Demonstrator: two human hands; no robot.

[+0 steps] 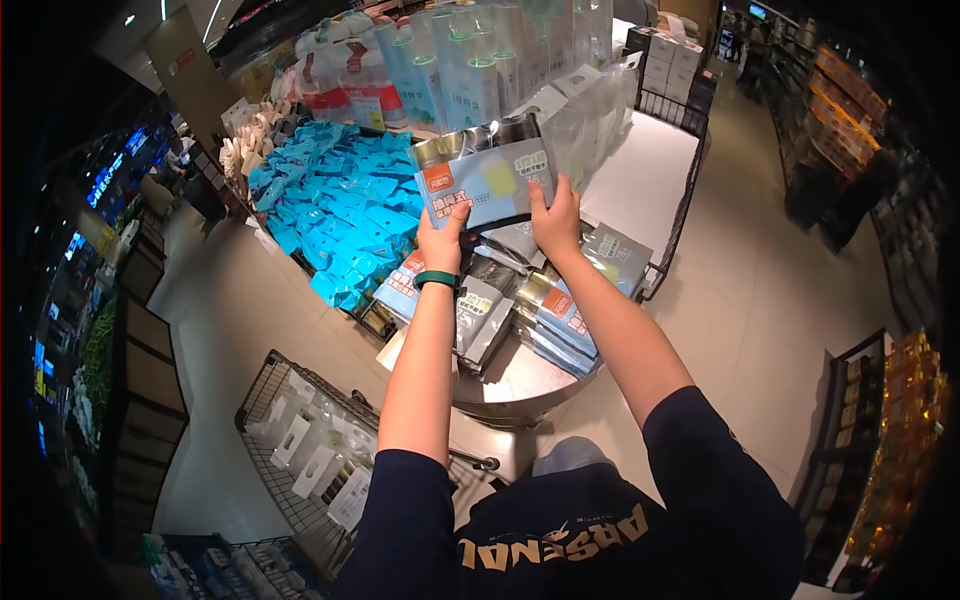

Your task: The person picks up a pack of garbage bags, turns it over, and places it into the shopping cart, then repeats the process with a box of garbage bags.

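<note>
Both of my hands hold up a flat grey packet with an orange label and a shiny top strip, above a store display table. My left hand, with a green wristband, grips its lower left edge. My right hand grips the lower right edge. Below the packet lie several similar grey and orange packets in a loose pile on a round metal stand.
A heap of blue packets fills the table's left part. Tall clear and red bags stand at the back. A wire cart with white packets sits at my lower left. Shelves line the aisle on the right.
</note>
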